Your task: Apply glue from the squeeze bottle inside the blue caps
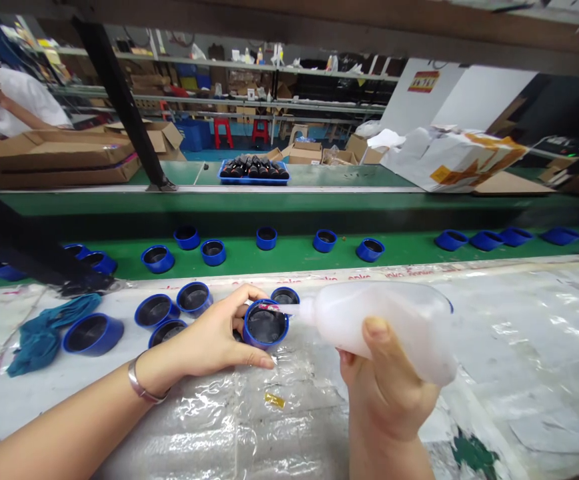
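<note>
Fingers of my left hand [224, 333] wrap round the left side of a blue cup with a black inside [266, 325], tilted toward me. My right hand [394, 373] grips a translucent white squeeze bottle [384, 320], held on its side with the nozzle pointing left. The nozzle tip reaches over the upper rim of the held cup. Behind that cup sits another blue cup [285, 298]. More blue cups [194, 298] stand on the plastic-covered table to the left, partly behind my left hand.
Several blue cups [212, 252] stand along the green conveyor [239, 257] beyond the table. A teal cloth [49, 333] lies at the left. Farther back are a blue tray of black parts [254, 180], cardboard boxes [59, 153] and a person in white [19, 100]. A dark post rises at the left.
</note>
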{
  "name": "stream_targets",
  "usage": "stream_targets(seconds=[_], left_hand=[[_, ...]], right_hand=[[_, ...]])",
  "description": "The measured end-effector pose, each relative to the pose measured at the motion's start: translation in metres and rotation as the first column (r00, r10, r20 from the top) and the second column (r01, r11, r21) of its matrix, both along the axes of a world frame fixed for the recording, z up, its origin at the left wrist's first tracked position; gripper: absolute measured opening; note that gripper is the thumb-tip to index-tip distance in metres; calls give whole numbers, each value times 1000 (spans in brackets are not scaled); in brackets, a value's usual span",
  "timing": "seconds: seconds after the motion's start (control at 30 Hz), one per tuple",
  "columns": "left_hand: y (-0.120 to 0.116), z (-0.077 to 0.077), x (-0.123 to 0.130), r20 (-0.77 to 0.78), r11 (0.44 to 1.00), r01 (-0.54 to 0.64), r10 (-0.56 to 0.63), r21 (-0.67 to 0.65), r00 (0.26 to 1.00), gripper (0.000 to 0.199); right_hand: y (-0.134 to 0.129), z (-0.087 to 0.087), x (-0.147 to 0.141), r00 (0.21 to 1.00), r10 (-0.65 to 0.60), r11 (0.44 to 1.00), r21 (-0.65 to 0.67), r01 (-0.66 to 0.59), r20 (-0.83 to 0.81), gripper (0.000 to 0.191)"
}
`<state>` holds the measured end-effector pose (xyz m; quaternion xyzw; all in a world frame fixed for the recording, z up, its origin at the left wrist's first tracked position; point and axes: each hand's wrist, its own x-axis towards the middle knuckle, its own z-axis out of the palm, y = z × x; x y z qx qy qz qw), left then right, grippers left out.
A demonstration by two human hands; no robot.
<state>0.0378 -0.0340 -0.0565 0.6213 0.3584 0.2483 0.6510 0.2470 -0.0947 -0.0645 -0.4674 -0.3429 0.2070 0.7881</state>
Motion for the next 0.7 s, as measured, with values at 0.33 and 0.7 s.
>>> stream_targets(seconds=[0.33,0.7], left_hand=[[-1,2,0,-21,1000,14,-14,11,1000,71],[-1,4,0,-17,1000,10,-9,18,1000,67]], right_hand=[[5,4,-13,998,10,1000,11,-9,-54,35],[0,2,-10,994,63,998,-7,-63,89,23]])
